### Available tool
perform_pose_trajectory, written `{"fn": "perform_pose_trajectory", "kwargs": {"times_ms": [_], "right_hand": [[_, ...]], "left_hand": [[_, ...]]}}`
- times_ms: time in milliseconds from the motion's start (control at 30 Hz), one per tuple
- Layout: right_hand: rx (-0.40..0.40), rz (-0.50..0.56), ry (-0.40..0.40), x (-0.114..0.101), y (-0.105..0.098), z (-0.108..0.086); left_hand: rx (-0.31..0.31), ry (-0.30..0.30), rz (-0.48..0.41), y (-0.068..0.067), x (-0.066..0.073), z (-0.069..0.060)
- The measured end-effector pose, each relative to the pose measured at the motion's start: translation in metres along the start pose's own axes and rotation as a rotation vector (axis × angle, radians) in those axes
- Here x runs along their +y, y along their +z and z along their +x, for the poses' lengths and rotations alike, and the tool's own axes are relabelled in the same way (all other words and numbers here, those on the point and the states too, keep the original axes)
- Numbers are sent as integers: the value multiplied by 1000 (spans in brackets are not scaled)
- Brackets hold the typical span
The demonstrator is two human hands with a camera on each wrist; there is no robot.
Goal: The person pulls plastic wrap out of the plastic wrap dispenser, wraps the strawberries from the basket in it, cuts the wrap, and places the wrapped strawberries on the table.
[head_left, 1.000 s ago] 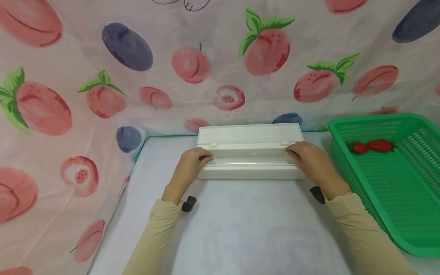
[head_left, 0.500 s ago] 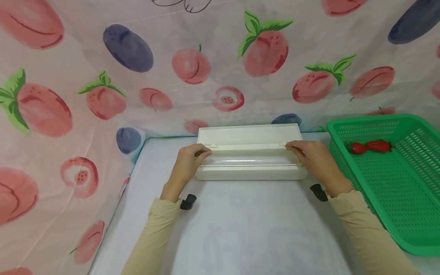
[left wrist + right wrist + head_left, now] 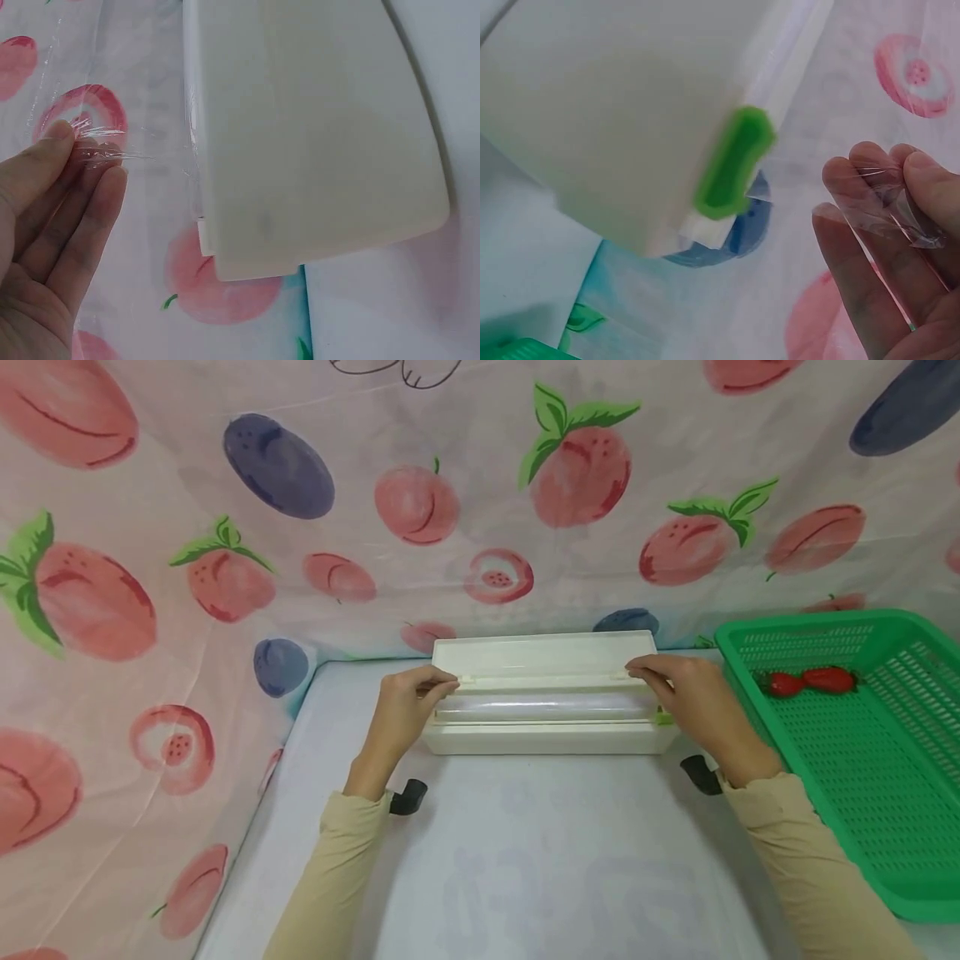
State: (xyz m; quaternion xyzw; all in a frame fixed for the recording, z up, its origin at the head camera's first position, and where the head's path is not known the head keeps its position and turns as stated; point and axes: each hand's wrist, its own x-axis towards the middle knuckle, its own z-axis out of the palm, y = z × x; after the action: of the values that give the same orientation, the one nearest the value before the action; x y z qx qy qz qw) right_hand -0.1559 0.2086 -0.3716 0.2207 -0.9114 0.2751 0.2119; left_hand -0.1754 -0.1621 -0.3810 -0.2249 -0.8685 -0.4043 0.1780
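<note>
A long white cling film dispenser [image 3: 551, 742] stands against the back cloth, its lid [image 3: 543, 653] tipped back. Inside lies a shiny roll [image 3: 555, 705]. My left hand [image 3: 397, 714] pinches the cling film [image 3: 101, 146] between thumb and fingers, just off the dispenser's left end. Off its right end, my right hand [image 3: 697, 706] pinches the other side of the film, which bunches at the fingertips in the right wrist view. The sheet between the hands is clear and hard to make out. A green slider [image 3: 731, 165] shows at the dispenser's right end.
To the right stands a green plastic basket [image 3: 817, 827] with two red strawberry-like things [image 3: 828, 678] in it. A white cloth [image 3: 540, 860] covers the table. Fruit-printed cloth [image 3: 465, 460] hangs behind and at the left.
Both hands have lifted up and away from the roll, spreading slightly apart, with the film pinched in them. More of the roll and the green slider have come into view.
</note>
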Motion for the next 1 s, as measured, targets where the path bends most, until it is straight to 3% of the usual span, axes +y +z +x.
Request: {"fn": "perform_pose_trajectory", "kwargs": {"times_ms": [367,733,1000], "right_hand": [[46,-59,-38,-9,-13,5],[23,-42,-14,-17,-22,8],[1,-41,-26,-21,-28,9]], "left_hand": [[26,24,9,-9,9,3],[23,26,35,-16,16,5],[0,9,0,-21,23,4]]}}
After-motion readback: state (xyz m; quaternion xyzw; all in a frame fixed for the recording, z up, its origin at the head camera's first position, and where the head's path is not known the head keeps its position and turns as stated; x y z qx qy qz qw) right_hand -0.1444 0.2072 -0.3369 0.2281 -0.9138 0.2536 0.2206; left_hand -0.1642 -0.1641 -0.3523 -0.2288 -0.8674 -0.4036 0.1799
